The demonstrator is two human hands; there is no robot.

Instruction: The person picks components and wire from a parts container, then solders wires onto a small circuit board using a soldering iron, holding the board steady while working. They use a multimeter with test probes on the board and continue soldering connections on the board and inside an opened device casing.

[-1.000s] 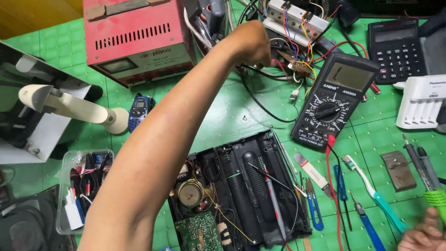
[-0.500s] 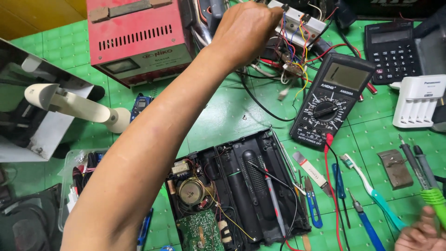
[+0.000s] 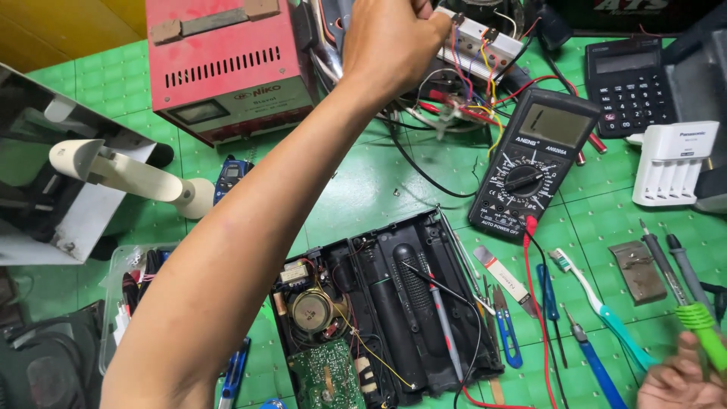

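The left hand [image 3: 394, 42] is stretched far up the bench and closed among the coloured wires [image 3: 473, 72] beside the white terminal block [image 3: 481, 38] — what exactly is pinched there cannot be told. The right hand [image 3: 681, 375], at the lower right corner, is wrapped around a green-handled tool [image 3: 704, 333]. Between them the opened black radio case [image 3: 386, 303] is laid flat on the green mat [image 3: 363, 189], its speaker [image 3: 312, 310] and green circuit board [image 3: 326, 375] exposed, a probe [image 3: 439, 310] resting inside. The multimeter [image 3: 534, 163] is set just above it. Judged from this, disassembly is done — testing and closing up are left.
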